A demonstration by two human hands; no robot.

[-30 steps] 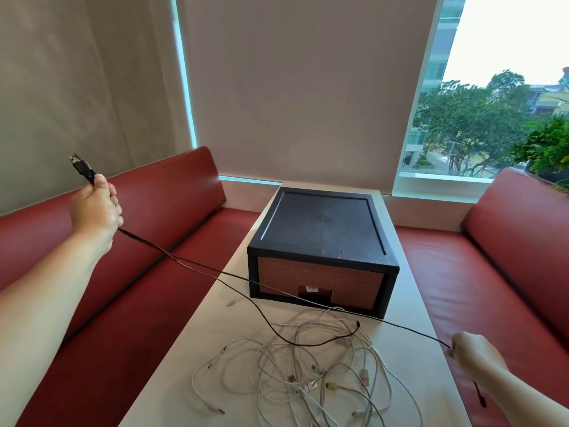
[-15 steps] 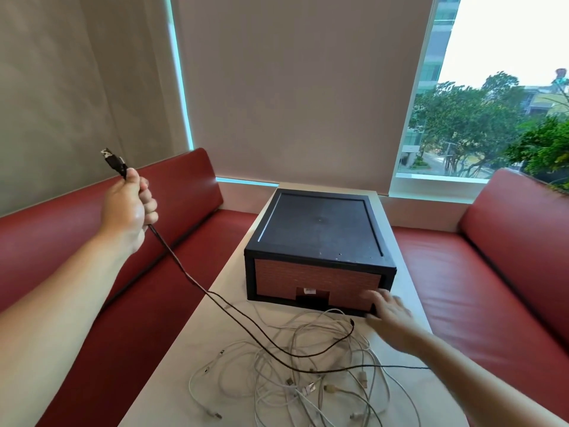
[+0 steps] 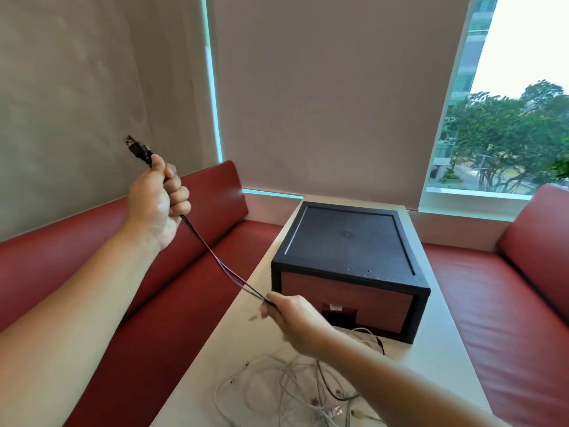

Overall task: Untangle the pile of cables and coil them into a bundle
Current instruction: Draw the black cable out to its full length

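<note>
Black thin USB cable (image 3: 201, 238) runs doubled and taut through the air between both hands: the left hand (image 3: 157, 201) has its fingers curled tight round it below the plug (image 3: 133, 147), the right hand (image 3: 292, 312) pinches both strands above the pale worktop (image 3: 228, 340). Tangled white cables (image 3: 289, 392) lie below, before a black-framed wooden box (image 3: 348, 241).

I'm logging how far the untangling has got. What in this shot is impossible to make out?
Head view:
- White cable pile: cut off by the bottom edge, crossed by the right forearm; cable count unclear.
- Black cable: its run past the right hand is hidden by that hand.
- Right hand's fingers: motion-blurred.
- Label on the black box: too small to read.
</note>
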